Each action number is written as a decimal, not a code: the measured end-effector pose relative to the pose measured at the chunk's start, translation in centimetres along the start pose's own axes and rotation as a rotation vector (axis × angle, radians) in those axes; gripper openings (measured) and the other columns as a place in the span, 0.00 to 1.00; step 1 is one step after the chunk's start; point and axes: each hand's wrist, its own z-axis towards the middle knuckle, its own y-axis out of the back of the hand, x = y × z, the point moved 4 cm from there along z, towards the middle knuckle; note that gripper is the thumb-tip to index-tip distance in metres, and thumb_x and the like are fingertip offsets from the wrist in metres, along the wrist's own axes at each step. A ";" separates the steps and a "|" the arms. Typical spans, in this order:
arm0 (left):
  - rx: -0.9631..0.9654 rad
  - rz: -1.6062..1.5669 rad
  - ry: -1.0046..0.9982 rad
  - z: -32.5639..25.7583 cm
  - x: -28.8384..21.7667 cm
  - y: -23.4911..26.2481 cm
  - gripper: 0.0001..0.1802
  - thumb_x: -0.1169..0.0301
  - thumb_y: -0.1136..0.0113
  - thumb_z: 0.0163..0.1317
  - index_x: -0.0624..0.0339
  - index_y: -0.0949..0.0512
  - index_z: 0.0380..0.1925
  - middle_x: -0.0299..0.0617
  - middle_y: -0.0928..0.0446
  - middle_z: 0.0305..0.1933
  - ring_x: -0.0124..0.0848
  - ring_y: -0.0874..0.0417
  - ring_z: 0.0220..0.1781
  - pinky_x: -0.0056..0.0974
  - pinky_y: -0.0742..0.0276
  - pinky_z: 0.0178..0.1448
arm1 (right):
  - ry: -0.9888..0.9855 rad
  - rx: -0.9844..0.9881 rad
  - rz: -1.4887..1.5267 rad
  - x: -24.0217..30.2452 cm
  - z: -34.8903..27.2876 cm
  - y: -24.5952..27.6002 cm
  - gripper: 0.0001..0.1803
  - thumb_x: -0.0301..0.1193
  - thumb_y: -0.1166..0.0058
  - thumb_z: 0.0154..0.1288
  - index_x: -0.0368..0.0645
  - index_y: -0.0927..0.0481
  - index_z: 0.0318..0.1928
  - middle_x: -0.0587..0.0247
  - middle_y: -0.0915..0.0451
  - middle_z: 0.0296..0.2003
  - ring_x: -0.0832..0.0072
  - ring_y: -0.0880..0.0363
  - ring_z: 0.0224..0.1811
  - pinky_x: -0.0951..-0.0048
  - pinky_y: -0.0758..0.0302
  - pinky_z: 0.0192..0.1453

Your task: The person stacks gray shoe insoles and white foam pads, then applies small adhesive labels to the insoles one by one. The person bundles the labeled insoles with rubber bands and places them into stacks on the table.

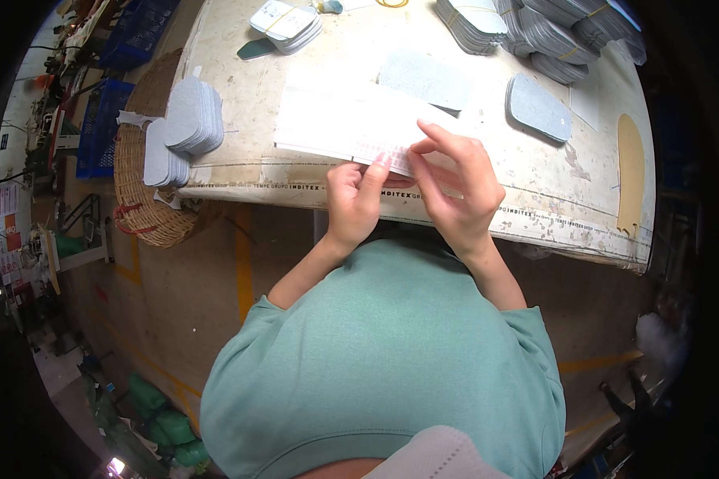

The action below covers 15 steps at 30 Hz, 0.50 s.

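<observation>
A white sheet point(315, 120) with small pinkish printed rows, which looks like a label sheet, lies at the near edge of the table. My left hand point(355, 195) grips its near edge, thumb on top and the other fingers curled below. My right hand point(459, 176) is at the sheet's right corner, its thumb and a fingertip drawn together in a pinch, with one finger raised. Anything small in that pinch is too fine to make out. Just beyond the sheet lies a grey rounded insole-like pad point(423, 78), washed out by bright light.
Grey pad stacks stand on the table: one at the right point(538, 108), one at the left edge point(192, 116), and banded bundles point(551, 36) at the back right. A white-topped stack point(286, 24) is farther back. A wicker basket point(140, 188) and blue crate point(104, 128) stand left.
</observation>
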 end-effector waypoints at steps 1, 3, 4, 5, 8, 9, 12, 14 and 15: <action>0.006 -0.037 0.003 0.0 0.0 0.0 0.10 0.78 0.45 0.67 0.76 0.21 0.43 0.51 0.17 0.41 0.32 0.15 0.42 0.36 0.14 0.47 | -0.031 -0.015 0.031 -0.1 0.0 0.1 0.27 0.15 0.35 0.50 0.42 0.20 0.54 0.62 0.16 0.33 0.73 0.18 0.39 0.73 0.22 0.43; -0.018 -0.054 0.004 0.0 0.1 -0.2 0.11 0.77 0.45 0.68 0.76 0.22 0.43 0.51 0.17 0.41 0.32 0.14 0.42 0.36 0.14 0.47 | -0.060 -0.025 0.063 -0.2 0.1 0.1 0.28 0.14 0.36 0.50 0.43 0.20 0.54 0.62 0.17 0.34 0.73 0.18 0.38 0.72 0.22 0.42; -0.032 -0.031 -0.007 0.0 0.2 -0.3 0.11 0.77 0.46 0.68 0.76 0.22 0.44 0.51 0.18 0.43 0.32 0.15 0.43 0.36 0.14 0.48 | -0.058 -0.020 0.064 -0.1 0.1 0.1 0.28 0.14 0.37 0.50 0.43 0.20 0.54 0.62 0.18 0.35 0.73 0.18 0.37 0.72 0.22 0.41; -0.047 -0.009 -0.017 -0.1 0.2 -0.5 0.11 0.77 0.47 0.69 0.76 0.23 0.46 0.52 0.19 0.45 0.33 0.15 0.44 0.37 0.14 0.48 | -0.072 -0.015 0.065 -0.1 0.1 0.1 0.28 0.14 0.38 0.50 0.44 0.20 0.54 0.62 0.18 0.36 0.72 0.18 0.36 0.72 0.22 0.40; -0.050 0.023 -0.035 0.0 0.3 -0.7 0.12 0.78 0.49 0.69 0.76 0.25 0.49 0.52 0.20 0.46 0.33 0.15 0.44 0.37 0.15 0.49 | -0.104 0.031 0.143 0.0 0.1 -0.4 0.29 0.13 0.37 0.52 0.40 0.22 0.56 0.57 0.21 0.43 0.72 0.16 0.40 0.72 0.20 0.46; -0.052 0.014 -0.033 0.0 0.3 -0.7 0.13 0.78 0.49 0.69 0.76 0.26 0.49 0.52 0.20 0.47 0.33 0.15 0.44 0.37 0.15 0.49 | -0.091 0.021 0.130 0.1 0.0 -0.4 0.29 0.13 0.37 0.52 0.40 0.23 0.57 0.56 0.21 0.44 0.72 0.16 0.40 0.73 0.19 0.45; -0.041 0.033 -0.042 0.1 0.3 -0.7 0.12 0.78 0.49 0.70 0.76 0.26 0.49 0.52 0.20 0.46 0.33 0.16 0.44 0.37 0.15 0.49 | -0.061 0.023 0.092 0.1 -0.1 -0.7 0.29 0.13 0.37 0.52 0.39 0.23 0.57 0.56 0.23 0.45 0.72 0.16 0.40 0.73 0.19 0.44; -0.045 0.036 -0.039 0.1 0.3 -0.7 0.11 0.78 0.49 0.70 0.76 0.25 0.47 0.51 0.19 0.46 0.33 0.16 0.44 0.37 0.15 0.49 | -0.038 0.019 0.073 0.0 -0.2 -0.7 0.29 0.14 0.36 0.52 0.39 0.23 0.57 0.57 0.23 0.45 0.73 0.16 0.39 0.74 0.18 0.42; -0.046 0.038 -0.037 0.1 0.3 -0.7 0.11 0.77 0.49 0.70 0.76 0.25 0.47 0.51 0.19 0.46 0.33 0.16 0.43 0.37 0.15 0.49 | -0.023 0.021 0.053 0.0 -0.2 -0.8 0.29 0.14 0.36 0.52 0.40 0.23 0.57 0.57 0.24 0.44 0.74 0.16 0.39 0.74 0.18 0.41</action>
